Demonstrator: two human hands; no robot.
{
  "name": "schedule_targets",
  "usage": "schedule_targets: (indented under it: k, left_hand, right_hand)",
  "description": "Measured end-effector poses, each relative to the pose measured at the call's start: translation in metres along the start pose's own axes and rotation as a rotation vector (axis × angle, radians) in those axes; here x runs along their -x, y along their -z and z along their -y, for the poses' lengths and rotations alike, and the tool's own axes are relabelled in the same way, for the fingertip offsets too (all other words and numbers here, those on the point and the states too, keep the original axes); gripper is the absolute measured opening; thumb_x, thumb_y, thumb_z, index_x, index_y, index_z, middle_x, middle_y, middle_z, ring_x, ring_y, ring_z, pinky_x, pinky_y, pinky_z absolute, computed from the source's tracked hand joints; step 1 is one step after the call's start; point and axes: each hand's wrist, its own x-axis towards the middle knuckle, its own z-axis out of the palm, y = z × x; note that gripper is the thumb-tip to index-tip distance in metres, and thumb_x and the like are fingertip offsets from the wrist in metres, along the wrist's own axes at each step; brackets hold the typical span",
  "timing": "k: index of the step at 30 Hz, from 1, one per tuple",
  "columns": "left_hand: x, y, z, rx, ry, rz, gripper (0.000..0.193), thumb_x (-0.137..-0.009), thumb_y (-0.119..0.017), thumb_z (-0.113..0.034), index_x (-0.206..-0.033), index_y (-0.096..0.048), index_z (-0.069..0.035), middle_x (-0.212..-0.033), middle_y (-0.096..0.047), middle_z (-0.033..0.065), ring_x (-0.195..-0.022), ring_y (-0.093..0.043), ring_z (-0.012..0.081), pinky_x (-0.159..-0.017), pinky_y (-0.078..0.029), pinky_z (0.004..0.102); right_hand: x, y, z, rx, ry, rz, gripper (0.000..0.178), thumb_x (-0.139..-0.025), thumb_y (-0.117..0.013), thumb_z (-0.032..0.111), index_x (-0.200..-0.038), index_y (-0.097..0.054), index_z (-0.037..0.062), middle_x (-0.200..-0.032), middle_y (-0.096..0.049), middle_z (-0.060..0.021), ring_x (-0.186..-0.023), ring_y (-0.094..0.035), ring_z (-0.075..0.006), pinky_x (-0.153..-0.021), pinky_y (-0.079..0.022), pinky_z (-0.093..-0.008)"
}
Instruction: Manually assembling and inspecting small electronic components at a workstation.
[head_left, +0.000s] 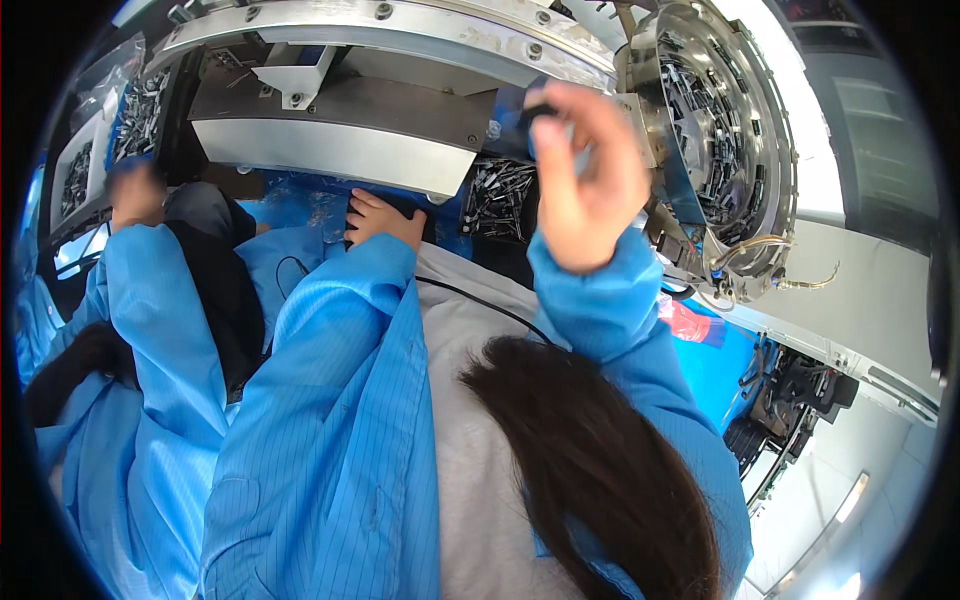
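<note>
My left hand (385,222) lies with fingers spread on a flat black object (408,212), at the near edge of the machine, beside a blue surface. What the black object is, I cannot tell. My right hand (592,175) is raised between the machine and the round metal bowl, its thumb and index finger drawn together. Something small and dark (538,112) shows at those fingertips, blurred by motion. A dark bin of small black and silver parts (497,195) stands between my hands, below the right one. The metal bowl (664,100) to the right holds many similar parts.
The machine's metal housing (330,143) and rail (450,22) run across the far side. On the left a co-worker's sleeve (160,300) and hand (137,195) are close to trays of parts (140,115). Thin hoses (745,245) hang beneath the bowl. A red-pink packet (688,322) lies at right.
</note>
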Motion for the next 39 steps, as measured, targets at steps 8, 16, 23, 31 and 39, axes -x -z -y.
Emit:
schedule_targets:
  k: [8,16,23,31,39]
  left_hand:
    - [0.0,-0.008,-0.002,-0.015,-0.007,-0.026,0.114,-0.073,-0.065,-0.06,-0.145,-0.009,0.01,-0.143,-0.034,0.0199,-0.124,-0.042,0.0364,-0.099,-0.036,0.0543]
    - [0.0,-0.007,0.0,-0.016,0.01,-0.064,0.114,-0.071,-0.065,-0.06,-0.144,-0.013,0.01,-0.141,-0.037,0.0194,-0.121,-0.044,0.0348,-0.098,-0.037,0.0518]
    - [-0.001,-0.007,0.0,-0.022,0.004,-0.059,0.114,-0.07,-0.066,-0.06,-0.144,-0.013,0.01,-0.141,-0.037,0.0197,-0.121,-0.044,0.0353,-0.098,-0.037,0.0518]
    - [-0.001,-0.006,0.0,-0.021,-0.008,-0.031,0.114,-0.073,-0.064,-0.059,-0.144,-0.01,0.011,-0.143,-0.035,0.0207,-0.122,-0.043,0.0362,-0.099,-0.036,0.0522]
    - [-0.002,-0.006,-0.002,-0.037,0.001,-0.012,0.114,-0.073,-0.064,-0.059,-0.144,-0.01,0.01,-0.143,-0.035,0.0201,-0.123,-0.043,0.0359,-0.099,-0.037,0.0514]
  right_hand:
    - [-0.07,-0.017,-0.014,0.195,-0.01,0.088,0.019,-0.081,-0.061,0.004,-0.1,-0.063,0.0039,-0.085,-0.062,-0.0139,-0.084,-0.058,-0.032,-0.078,-0.043,-0.04]
    - [-0.075,-0.019,-0.008,0.389,0.116,0.161,0.016,-0.081,-0.059,0.002,-0.097,-0.062,0.0053,-0.085,-0.062,-0.0109,-0.081,-0.056,-0.0301,-0.077,-0.039,-0.0375]
    - [-0.088,-0.009,-0.021,0.29,0.245,0.32,0.016,-0.079,-0.056,0.0,-0.093,-0.06,0.0062,-0.085,-0.061,-0.0093,-0.082,-0.054,-0.0295,-0.074,-0.037,-0.0379]
    - [-0.101,-0.01,-0.017,0.246,0.162,0.524,0.013,-0.079,-0.052,0.0,-0.089,-0.058,0.0074,-0.082,-0.059,-0.0084,-0.086,-0.054,-0.0289,-0.075,-0.037,-0.0379]
    - [-0.089,-0.013,-0.036,0.253,0.453,0.368,0.014,-0.08,-0.056,-0.001,-0.093,-0.061,0.0043,-0.085,-0.063,-0.0093,-0.087,-0.058,-0.0252,-0.075,-0.043,-0.0359]
